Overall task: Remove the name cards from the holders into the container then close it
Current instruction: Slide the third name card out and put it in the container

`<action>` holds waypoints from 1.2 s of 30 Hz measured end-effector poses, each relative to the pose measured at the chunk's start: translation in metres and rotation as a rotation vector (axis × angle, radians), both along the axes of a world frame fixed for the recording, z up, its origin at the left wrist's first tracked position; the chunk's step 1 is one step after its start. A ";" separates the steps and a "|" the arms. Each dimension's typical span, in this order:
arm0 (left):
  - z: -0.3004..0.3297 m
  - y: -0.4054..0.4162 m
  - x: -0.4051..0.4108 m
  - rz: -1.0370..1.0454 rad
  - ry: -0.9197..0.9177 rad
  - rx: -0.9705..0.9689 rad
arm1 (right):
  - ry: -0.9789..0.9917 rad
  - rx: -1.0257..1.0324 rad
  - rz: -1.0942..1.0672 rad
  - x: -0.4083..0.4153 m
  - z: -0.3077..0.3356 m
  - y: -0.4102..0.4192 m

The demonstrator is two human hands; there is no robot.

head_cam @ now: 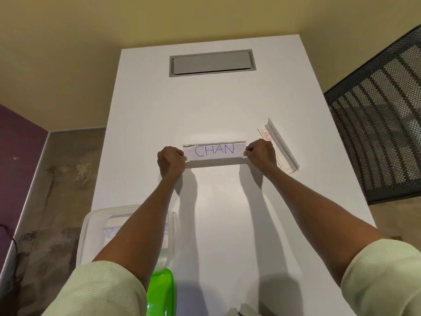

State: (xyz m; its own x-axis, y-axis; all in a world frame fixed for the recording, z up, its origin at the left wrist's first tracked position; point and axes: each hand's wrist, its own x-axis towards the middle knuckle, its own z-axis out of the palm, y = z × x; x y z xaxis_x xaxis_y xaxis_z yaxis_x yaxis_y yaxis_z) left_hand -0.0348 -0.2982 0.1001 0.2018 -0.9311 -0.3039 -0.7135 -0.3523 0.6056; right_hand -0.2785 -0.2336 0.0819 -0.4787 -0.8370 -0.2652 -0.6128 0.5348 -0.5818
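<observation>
Both hands pinch the CHAN card point(214, 150) ends, still in its clear holder point(214, 161) mid-surface: left hand point(171, 161), right hand point(260, 156). Risk: uneven pull tears the paper or drags the holder. Second holder point(279, 145) at 3 o'clock crowds your right hand. Container point(127, 229) at 7 o'clock, under left forearm.

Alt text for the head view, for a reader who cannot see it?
Both hands, left hand and right hand, grip the ends of a clear holder with a card reading CHAN on a white table. An empty holder lies right; a clear container near left.
</observation>
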 end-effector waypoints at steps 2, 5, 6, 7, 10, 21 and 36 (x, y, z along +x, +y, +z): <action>-0.006 0.002 -0.001 0.004 0.002 0.010 | 0.005 0.010 -0.013 0.000 -0.005 0.003; -0.014 0.005 -0.002 0.012 0.003 0.019 | 0.011 0.037 -0.017 0.000 -0.011 0.007; -0.016 0.006 -0.002 0.013 -0.001 0.025 | 0.005 0.045 -0.018 0.000 -0.012 0.009; -0.018 0.007 -0.002 0.013 -0.005 0.030 | -0.001 0.053 -0.019 0.000 -0.013 0.010; -0.026 0.010 -0.004 0.017 -0.014 0.033 | 0.012 0.048 -0.003 0.001 -0.014 0.013; -0.039 0.014 -0.007 0.058 -0.023 0.084 | -0.012 0.064 0.004 0.002 -0.023 0.021; -0.040 0.017 -0.003 -0.054 -0.049 0.043 | 0.041 0.091 0.072 -0.004 -0.029 0.020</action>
State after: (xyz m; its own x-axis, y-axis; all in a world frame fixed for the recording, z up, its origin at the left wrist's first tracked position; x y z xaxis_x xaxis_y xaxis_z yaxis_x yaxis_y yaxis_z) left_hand -0.0376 -0.2817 0.0604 0.1670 -0.9274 -0.3348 -0.7605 -0.3372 0.5549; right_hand -0.2828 -0.2135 0.0531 -0.4299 -0.8432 -0.3228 -0.6742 0.5376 -0.5064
